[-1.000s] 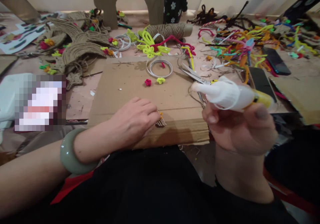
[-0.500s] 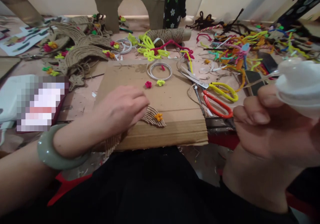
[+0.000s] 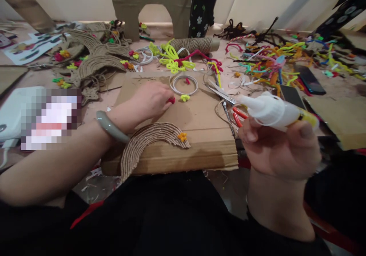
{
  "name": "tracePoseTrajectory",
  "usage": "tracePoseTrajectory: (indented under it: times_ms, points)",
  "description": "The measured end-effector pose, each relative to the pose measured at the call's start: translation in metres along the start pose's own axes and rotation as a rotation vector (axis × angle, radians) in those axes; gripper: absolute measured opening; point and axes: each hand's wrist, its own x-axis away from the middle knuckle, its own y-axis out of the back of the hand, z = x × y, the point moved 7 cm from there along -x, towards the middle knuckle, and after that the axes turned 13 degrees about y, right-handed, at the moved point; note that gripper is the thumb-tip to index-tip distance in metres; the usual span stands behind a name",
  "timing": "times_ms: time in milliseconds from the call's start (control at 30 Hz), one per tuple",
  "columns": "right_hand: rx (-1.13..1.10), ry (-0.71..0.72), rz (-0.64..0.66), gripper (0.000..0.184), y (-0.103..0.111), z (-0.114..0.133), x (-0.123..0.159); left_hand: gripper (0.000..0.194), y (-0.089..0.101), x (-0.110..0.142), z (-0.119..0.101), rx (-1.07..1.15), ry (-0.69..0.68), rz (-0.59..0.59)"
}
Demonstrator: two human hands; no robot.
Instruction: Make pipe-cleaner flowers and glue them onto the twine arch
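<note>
Reaching over the cardboard sheet [image 3: 210, 115] with the left hand [image 3: 151, 99], down to a small magenta flower [image 3: 171, 100] just beside a yellow-green flower [image 3: 185, 98]. Apparently touching it with bent fingers; cannot tell whether firmly pinched or only partly covered. Gripping a glue bottle [image 3: 274, 110] in the right hand [image 3: 281, 155], with fingers wrapped around its body and with its white nozzle aimed leftward, in front of the scissors [image 3: 224, 95] in this view. Note the twine arch [image 3: 151, 133], lying on the near part of the cardboard sheet, with an orange flower [image 3: 182, 136] at its right end.

Judged to be at the step of picking up a flower for gluing. Seems to call next for pinching the magenta flower lightly, lifting it without crushing its soft shape, turning its underside toward the nozzle, and dabbing on a little glue.
</note>
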Motion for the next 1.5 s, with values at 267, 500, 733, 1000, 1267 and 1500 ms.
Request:
tracePoseTrajectory:
  times_ms: [267, 500, 733, 1000, 1267, 1500]
  points:
    - [-0.004, -0.029, -0.029, 0.028, 0.003, -0.006, -0.002, 0.021, -0.011, -0.01, 0.019, 0.298, 0.183, 0.026]
    - [0.016, 0.069, 0.075, 0.025, -0.014, 0.004, -0.014, 0.018, 0.004, 0.021, 0.027, 1.026, 0.584, 0.145]
    - [0.155, 0.085, 0.228, 0.029, -0.043, 0.016, -0.015, 0.012, 0.004, 0.057, 0.012, 1.644, 0.712, 0.201]
    - [0.232, 0.076, 0.365, 0.027, -0.064, 0.014, -0.008, 0.01, 0.008, 0.079, -0.002, 1.924, 0.67, 0.244]
    - [0.347, 0.081, 0.419, 0.029, -0.069, 0.014, -0.003, 0.011, 0.011, 0.09, -0.005, 2.001, 0.647, 0.257]
    - [0.449, 0.081, 0.432, 0.028, -0.069, 0.014, 0.0, 0.012, 0.012, 0.097, -0.008, 2.036, 0.664, 0.268]
